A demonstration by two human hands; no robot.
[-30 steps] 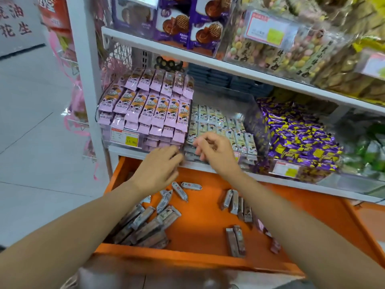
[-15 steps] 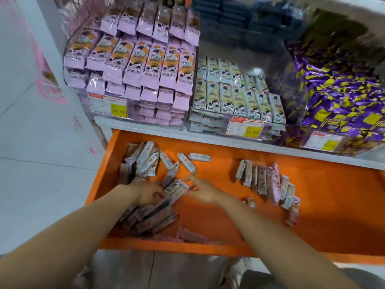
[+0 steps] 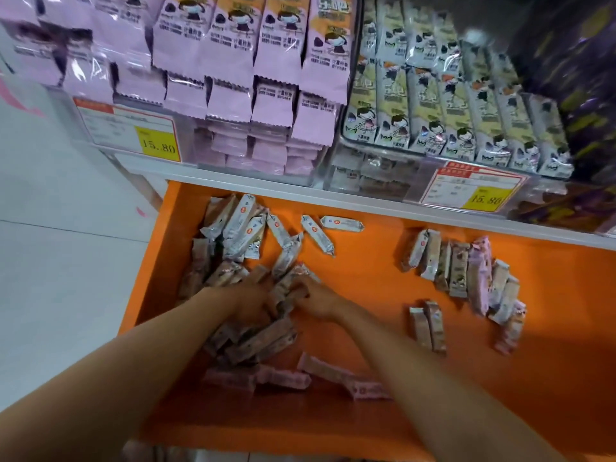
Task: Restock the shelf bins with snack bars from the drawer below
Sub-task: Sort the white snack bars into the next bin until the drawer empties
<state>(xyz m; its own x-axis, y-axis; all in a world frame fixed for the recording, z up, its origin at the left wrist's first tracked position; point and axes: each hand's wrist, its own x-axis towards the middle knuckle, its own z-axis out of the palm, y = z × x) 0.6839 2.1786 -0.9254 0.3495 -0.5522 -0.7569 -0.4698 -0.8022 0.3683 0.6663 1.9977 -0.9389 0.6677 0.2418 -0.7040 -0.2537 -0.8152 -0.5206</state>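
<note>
Orange drawer [image 3: 366,281], lower centre, strewn with snack bars [image 3: 240,228]; clear shelf bins [image 3: 196,151] above, packed with pink packs [image 3: 233,61] and cream packs [image 3: 426,105]. Left hand [image 3: 250,305] and right hand [image 3: 316,300] sunk in the left pile, fingers among bars, grip unclear.

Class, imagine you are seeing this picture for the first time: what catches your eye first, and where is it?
The bright orange drawer fills the lower half, with the left hand and right hand meeting on a heap of snack bars at its left side. Above it, pink packets crowd the upper left, with a yellow price tag below them.
</note>
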